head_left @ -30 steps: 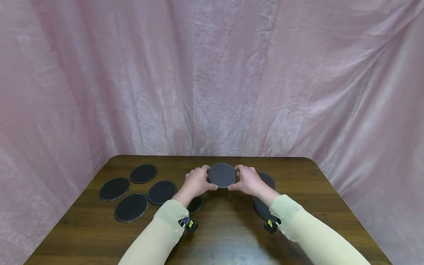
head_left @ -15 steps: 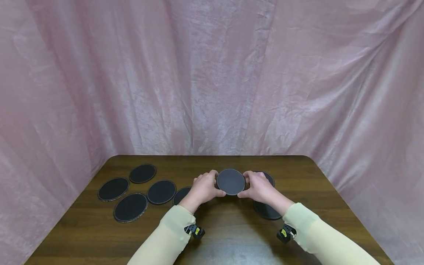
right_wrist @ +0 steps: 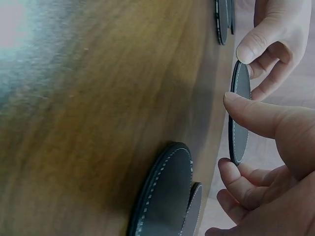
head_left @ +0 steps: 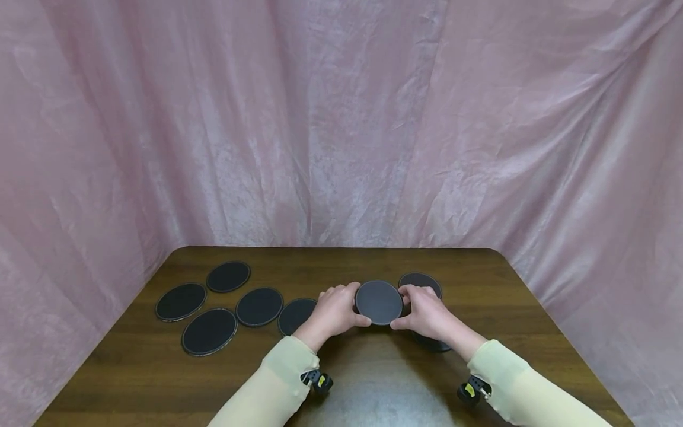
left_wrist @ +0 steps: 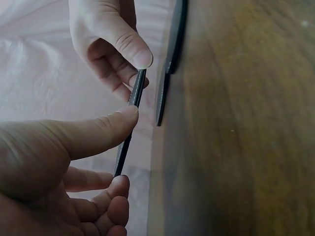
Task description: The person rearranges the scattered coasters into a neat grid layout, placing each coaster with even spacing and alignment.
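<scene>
Between both hands a round black coaster (head_left: pixel 379 303) with pale stitching round its edge is held above the table. My left hand (head_left: pixel 333 312) pinches its left rim with thumb and fingertips; my right hand (head_left: pixel 427 312) grips the opposite side the same way. Seen edge-on in the left wrist view, the coaster (left_wrist: pixel 123 153) looks thin, with the wooden table beyond. In the right wrist view its stitched face (right_wrist: pixel 241 125) shows. Behind the right hand, one coaster (head_left: pixel 420 281) is partly covered at its front, and another (head_left: pixel 432 343) is mostly hidden.
Several more black coasters lie flat at the left of the brown wooden table (head_left: pixel 133 379), among them a far one (head_left: pixel 228 277) and a near one (head_left: pixel 210 332). One coaster (head_left: pixel 296 316) is partly covered by the left hand. A pink curtain (head_left: pixel 341 130) hangs behind the table.
Both hands have carried the held coaster to the right and a little nearer to me. More of the far right coaster now shows. The coasters at the left lie as before.
</scene>
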Available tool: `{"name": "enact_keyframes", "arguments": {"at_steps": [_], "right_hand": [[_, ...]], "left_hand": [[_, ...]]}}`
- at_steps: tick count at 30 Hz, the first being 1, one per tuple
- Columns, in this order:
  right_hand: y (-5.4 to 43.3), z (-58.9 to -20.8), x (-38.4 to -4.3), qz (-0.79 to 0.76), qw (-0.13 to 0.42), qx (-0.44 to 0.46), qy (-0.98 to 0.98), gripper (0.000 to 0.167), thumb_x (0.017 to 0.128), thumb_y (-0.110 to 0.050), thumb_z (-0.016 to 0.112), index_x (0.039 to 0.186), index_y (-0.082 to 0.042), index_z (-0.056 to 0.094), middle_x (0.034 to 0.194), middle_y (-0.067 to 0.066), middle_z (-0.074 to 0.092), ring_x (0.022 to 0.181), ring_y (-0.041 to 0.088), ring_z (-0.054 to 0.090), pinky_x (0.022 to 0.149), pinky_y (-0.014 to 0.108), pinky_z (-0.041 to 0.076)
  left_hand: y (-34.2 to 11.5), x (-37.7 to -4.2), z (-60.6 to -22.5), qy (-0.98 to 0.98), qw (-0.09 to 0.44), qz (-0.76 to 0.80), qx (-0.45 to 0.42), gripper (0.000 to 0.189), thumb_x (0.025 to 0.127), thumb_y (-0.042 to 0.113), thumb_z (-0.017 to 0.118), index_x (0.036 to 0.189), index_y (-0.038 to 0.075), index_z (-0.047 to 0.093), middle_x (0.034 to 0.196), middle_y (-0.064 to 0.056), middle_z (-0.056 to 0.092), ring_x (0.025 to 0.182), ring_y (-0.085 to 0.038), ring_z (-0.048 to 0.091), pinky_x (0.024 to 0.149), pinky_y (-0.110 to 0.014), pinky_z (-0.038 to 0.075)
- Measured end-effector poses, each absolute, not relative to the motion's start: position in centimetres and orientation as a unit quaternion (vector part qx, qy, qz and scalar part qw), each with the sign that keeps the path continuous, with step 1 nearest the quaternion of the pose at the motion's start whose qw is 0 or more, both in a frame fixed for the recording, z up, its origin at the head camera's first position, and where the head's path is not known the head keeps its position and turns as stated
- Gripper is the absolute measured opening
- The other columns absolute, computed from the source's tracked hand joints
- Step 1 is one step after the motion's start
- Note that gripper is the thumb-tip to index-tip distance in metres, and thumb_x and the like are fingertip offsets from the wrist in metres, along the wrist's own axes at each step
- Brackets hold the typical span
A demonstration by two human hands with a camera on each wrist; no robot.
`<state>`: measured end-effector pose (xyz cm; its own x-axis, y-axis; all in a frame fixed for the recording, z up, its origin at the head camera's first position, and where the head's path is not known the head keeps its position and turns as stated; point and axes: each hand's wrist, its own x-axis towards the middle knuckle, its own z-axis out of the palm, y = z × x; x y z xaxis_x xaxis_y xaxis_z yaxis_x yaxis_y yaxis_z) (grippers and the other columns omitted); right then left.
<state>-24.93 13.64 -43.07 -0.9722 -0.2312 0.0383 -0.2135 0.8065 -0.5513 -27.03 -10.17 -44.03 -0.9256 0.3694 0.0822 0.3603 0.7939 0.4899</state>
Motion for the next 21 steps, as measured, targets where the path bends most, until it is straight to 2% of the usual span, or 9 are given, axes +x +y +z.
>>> {"name": "enact_keyframes", "arguments": {"at_steps": [7, 21], "right_hand": [[13.8, -43.3, -24.4, -0.289, 0.017, -0.125, 0.949, 0.071, 0.077, -0.021, 0.104, 0.132, 0.004, 0.068, 0.105, 0.003, 0.073, 0.121, 0.038, 0.060, 0.105, 0.058, 0.050], [14.3, -44.6, -23.8, -0.258, 0.001, -0.142, 0.956, 0.067, 0.074, -0.021, 0.105, 0.125, 0.005, 0.070, 0.104, 0.006, 0.069, 0.128, 0.045, 0.056, 0.104, 0.058, 0.050]], "left_hand": [[-10.0, -26.6, -44.3, 0.952, 0.016, 0.229, 0.204, 0.085, 0.081, 0.038, 0.101, 0.149, 0.005, 0.063, 0.128, -0.017, 0.074, 0.118, -0.040, 0.068, 0.101, -0.061, 0.048], [-9.6, -26.2, -44.6, 0.953, 0.043, 0.205, 0.216, 0.084, 0.083, 0.038, 0.100, 0.151, 0.007, 0.062, 0.131, -0.013, 0.075, 0.119, -0.036, 0.069, 0.102, -0.058, 0.048]]}}
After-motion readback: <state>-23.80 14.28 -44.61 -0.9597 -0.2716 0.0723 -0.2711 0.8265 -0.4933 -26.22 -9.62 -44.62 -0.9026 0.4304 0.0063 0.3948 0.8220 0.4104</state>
